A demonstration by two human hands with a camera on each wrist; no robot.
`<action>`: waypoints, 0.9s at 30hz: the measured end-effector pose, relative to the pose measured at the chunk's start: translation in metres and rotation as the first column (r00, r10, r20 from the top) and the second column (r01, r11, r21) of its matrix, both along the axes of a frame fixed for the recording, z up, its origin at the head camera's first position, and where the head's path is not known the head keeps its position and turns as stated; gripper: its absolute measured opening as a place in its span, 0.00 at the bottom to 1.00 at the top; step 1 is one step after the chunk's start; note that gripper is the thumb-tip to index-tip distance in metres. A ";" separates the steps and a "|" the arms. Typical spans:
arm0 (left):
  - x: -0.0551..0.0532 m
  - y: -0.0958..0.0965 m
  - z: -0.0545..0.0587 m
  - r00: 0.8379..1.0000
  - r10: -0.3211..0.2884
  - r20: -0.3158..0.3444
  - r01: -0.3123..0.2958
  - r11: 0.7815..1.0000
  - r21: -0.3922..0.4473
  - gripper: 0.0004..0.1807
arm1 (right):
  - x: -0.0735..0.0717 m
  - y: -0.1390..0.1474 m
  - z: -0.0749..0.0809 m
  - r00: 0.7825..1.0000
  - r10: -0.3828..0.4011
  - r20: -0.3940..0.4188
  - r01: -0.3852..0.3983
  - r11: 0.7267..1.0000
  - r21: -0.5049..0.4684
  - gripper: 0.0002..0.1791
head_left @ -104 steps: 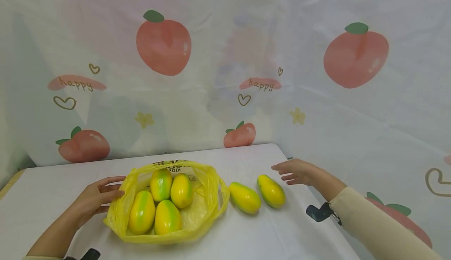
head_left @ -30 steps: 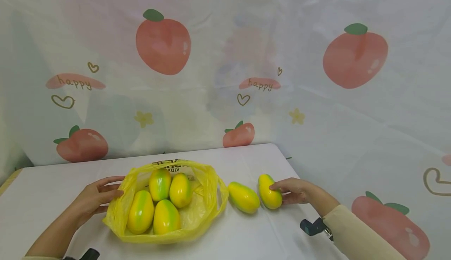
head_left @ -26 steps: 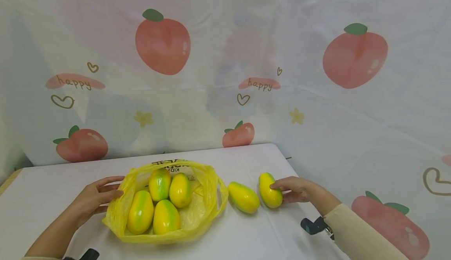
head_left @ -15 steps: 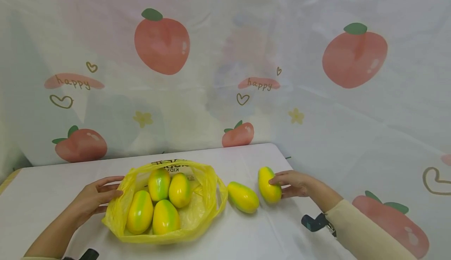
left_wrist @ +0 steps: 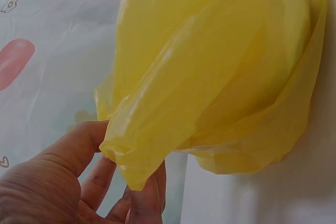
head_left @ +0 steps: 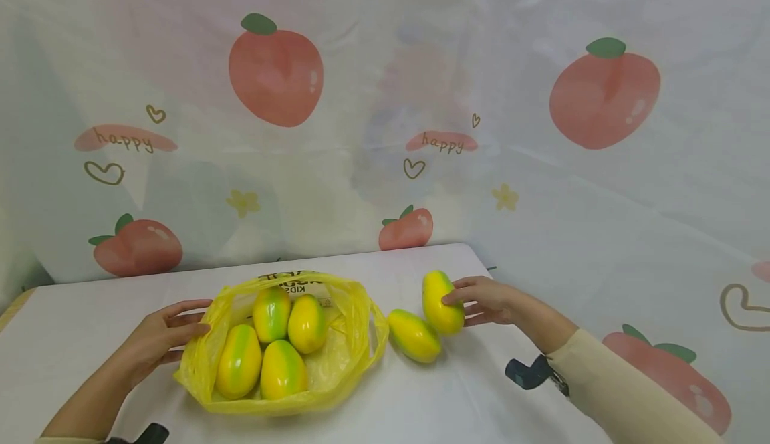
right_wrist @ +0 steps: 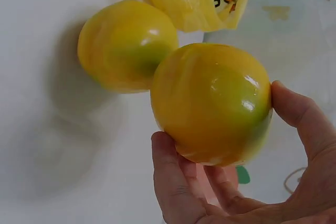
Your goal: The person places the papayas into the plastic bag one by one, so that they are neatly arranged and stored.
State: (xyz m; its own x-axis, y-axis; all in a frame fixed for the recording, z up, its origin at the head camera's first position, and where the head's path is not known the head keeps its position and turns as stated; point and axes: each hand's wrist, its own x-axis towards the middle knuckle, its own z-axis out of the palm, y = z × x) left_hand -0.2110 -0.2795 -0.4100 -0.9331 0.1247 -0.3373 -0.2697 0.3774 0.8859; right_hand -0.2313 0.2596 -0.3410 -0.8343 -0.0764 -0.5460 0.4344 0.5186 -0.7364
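My right hand (head_left: 484, 302) holds a glossy yellow-and-green mango (head_left: 437, 300) between thumb and fingers, raised above the table. In the right wrist view, the thumb is on one side of this held mango (right_wrist: 210, 103) and the fingers on the other. Just beyond it, a second mango (head_left: 415, 337) lies on the table beside a yellow plastic bag (head_left: 339, 357). The bag's mouth is wide, and several mangoes (head_left: 239, 362) show inside. My left hand (head_left: 158, 337) is at the bag's left edge; the left wrist view shows its thumb and fingers pinching a gathered corner of the bag (left_wrist: 139, 163).
A white-covered table (head_left: 415, 410) carries everything. Behind it and to the right hangs a pale cloth (head_left: 337, 183) printed with peaches and hearts. The table's right edge runs beneath my right forearm. Dark camera mounts (head_left: 529, 372) sit at both wrists.
My right hand has come down to the farther-right mango, gripped it, lifted it and moved it left toward the other loose mango. The left hand and the bag have stayed in place.
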 end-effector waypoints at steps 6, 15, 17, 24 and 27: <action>-0.001 0.002 0.000 1.000 -0.002 -0.002 0.002 1.000 0.002 0.45 | 0.004 -0.023 0.015 0.998 0.061 -0.028 -0.061 0.998 -0.005 0.44; -0.003 0.002 0.000 1.000 0.004 0.008 -0.004 1.000 0.007 0.45 | 0.003 -0.060 0.030 0.995 0.092 -0.039 -0.093 0.995 -0.036 0.42; -0.003 0.002 0.000 1.000 0.000 0.008 0.000 1.000 0.002 0.45 | 0.002 -0.069 0.032 0.994 0.104 -0.045 -0.105 0.994 -0.036 0.41; -0.004 0.002 0.001 1.000 -0.011 0.001 0.011 1.000 -0.016 0.45 | 0.002 -0.101 0.038 0.991 0.124 -0.043 -0.126 0.990 -0.061 0.40; -0.003 0.002 0.001 1.000 -0.008 0.007 0.009 1.000 -0.013 0.45 | 0.002 -0.114 0.036 0.992 0.124 -0.035 -0.126 0.990 -0.059 0.40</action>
